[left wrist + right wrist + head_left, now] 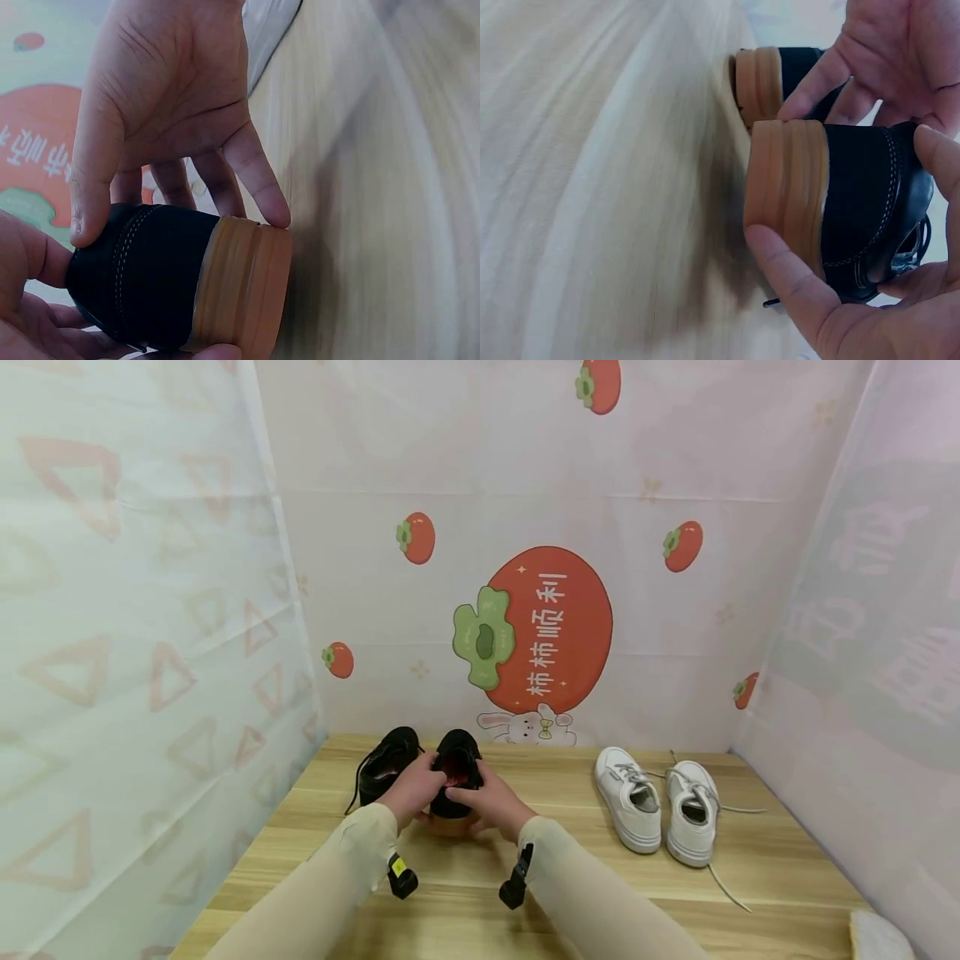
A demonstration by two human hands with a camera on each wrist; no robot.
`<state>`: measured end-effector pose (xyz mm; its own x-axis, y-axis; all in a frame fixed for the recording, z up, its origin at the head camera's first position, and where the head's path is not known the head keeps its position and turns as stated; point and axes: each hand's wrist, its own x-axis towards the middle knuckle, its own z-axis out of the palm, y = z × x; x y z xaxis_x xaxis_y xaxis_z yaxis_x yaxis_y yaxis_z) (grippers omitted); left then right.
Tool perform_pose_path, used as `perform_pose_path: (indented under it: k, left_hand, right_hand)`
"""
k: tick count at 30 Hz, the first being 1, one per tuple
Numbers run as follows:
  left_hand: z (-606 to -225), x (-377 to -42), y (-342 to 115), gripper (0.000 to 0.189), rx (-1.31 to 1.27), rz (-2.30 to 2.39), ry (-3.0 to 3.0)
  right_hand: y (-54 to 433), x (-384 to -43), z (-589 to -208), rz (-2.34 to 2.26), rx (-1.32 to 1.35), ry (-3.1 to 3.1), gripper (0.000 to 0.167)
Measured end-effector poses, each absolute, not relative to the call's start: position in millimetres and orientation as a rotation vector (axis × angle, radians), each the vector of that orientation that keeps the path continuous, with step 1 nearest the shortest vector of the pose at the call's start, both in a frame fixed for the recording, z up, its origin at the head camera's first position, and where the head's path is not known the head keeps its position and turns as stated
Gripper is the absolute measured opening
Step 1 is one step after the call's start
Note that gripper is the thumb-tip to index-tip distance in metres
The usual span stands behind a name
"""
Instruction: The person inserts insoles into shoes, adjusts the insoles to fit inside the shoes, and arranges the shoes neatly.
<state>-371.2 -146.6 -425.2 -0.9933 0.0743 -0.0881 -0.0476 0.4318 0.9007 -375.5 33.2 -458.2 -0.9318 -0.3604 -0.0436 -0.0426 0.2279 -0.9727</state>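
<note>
A black shoe (457, 745) with a tan sole (244, 285) is between my two hands, toe pointing away from me. My left hand (415, 789) holds its left side, thumb at the heel collar. My right hand (497, 799) holds the other side, its thumb at the collar and fingers along the sole. The right wrist view shows the dark heel (859, 199) with white stitching close up. Whether the sole touches the tabletop, I cannot tell. Its mate, another black shoe (387, 764), stands just left, with a dark lace hanging down.
Two white sneakers (628, 806) with loose grey laces stand on the right of the wooden tabletop (547, 877). A whitish object (881, 935) lies at the lower right corner. Printed cloth walls (360, 602) enclose the back and both sides.
</note>
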Motion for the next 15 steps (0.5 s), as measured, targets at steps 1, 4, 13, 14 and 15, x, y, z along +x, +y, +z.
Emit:
perform_pose_path:
  k: [1, 4, 13, 14, 15]
  left_hand:
    - [-425.1, -374.3, -147.7, 0.063, 0.024, 1.603, 2.571]
    - [-425.7, -379.6, -151.7, 0.062, 0.008, 1.568, 2.602]
    - [-430.1, -383.5, -160.7, 0.06, -0.031, 1.489, 2.736]
    - [-431.4, -385.1, -161.7, 0.06, -0.043, 1.476, 2.751]
    - [-432.6, -386.6, -162.7, 0.061, -0.064, 1.468, 2.758]
  right_hand:
    - [31.4, -379.2, -459.4, -1.767, -0.375, 2.233, 0.083]
    - [25.8, -387.6, -463.0, -1.769, -0.371, 2.217, 0.082]
    - [3.2, -398.1, -471.0, -1.815, -0.34, 2.196, 0.091]
    - [1.0, -398.7, -471.5, -1.82, -0.334, 2.195, 0.093]
    - [-1.0, -399.4, -472.1, -1.816, -0.326, 2.199, 0.095]
